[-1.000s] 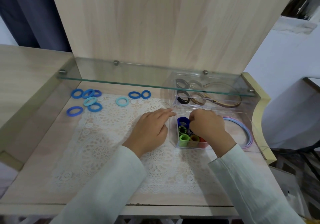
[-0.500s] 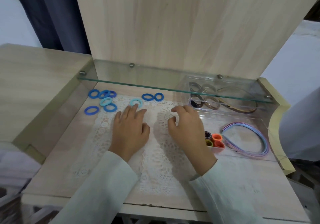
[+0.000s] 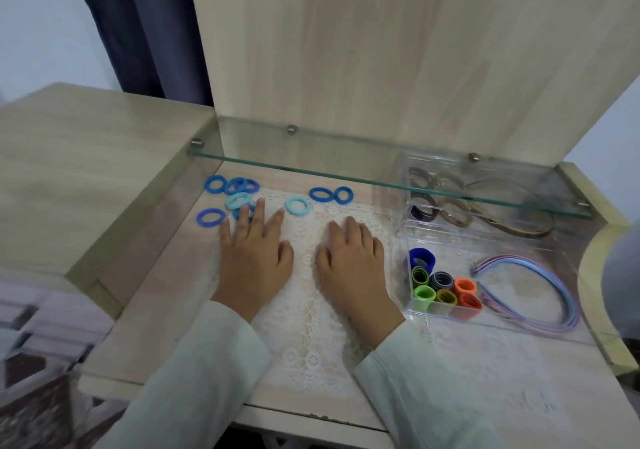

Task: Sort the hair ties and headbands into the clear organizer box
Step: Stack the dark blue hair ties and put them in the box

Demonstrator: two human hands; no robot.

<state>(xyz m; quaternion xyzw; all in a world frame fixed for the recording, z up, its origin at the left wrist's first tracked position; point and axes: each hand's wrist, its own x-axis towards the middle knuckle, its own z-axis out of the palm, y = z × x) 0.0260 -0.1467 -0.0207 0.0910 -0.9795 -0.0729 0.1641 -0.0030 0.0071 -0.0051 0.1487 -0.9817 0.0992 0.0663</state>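
Several blue hair ties [image 3: 215,184] lie loose at the back left of the desk, with two more [image 3: 321,194] nearer the middle and a light blue one [image 3: 297,205] beside them. My left hand [image 3: 254,254] lies flat on the lace mat, its fingertips touching a blue tie in the left cluster. My right hand [image 3: 349,261] rests open on the mat, holding nothing. The clear organizer box [image 3: 519,325] stands at the right. Its front left compartment holds rolled ties [image 3: 441,287] in green, orange, black and blue. Pastel headbands [image 3: 540,296] fill the front right part.
A glass shelf [image 3: 346,171] hangs low over the back of the desk and over the box's rear compartments, which hold dark and brown ties and a brown headband [image 3: 519,228]. A white lace mat [image 3: 311,327] covers the desk middle. A wooden back panel rises behind.
My right hand has left the box's tie compartment and moved left onto the mat. My left hand has slid left and back to the blue tie cluster.
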